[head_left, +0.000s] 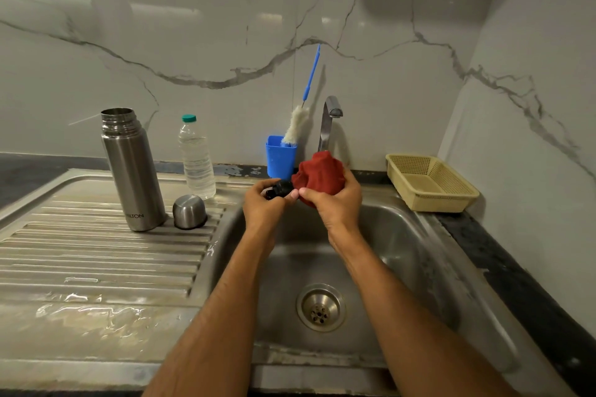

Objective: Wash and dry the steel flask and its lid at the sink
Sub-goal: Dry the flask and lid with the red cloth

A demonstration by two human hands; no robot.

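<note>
Holding a small black lid (280, 189) in the middle of the frame, the left hand (263, 203) curls its fingers and thumb round it in a tight grip. The right hand (335, 201) is just beside it, and its grip is closed on a bunched red cloth (317, 176). The cloth touches the black lid. Both arms reach up from the bottom of the frame and come close together above the sink (380, 235). The wrists bend a little toward each other, and the backs of the hands face the camera.

The steel flask (130, 171) stands upright at the left of the frame, on the ribbed draining board (96, 255). Its top is open. A round steel cap (189, 211) sits upside down just beside the flask, to its right.

Behind the cap stands a clear water bottle (196, 161) with a green top. Above the hands is a blue cup (280, 156) with a bottle brush (298, 121) leaning in it. The tap (329, 121) is next to it. A yellow basket (430, 182) sits on the dark bench (503, 267) at the right.
</note>
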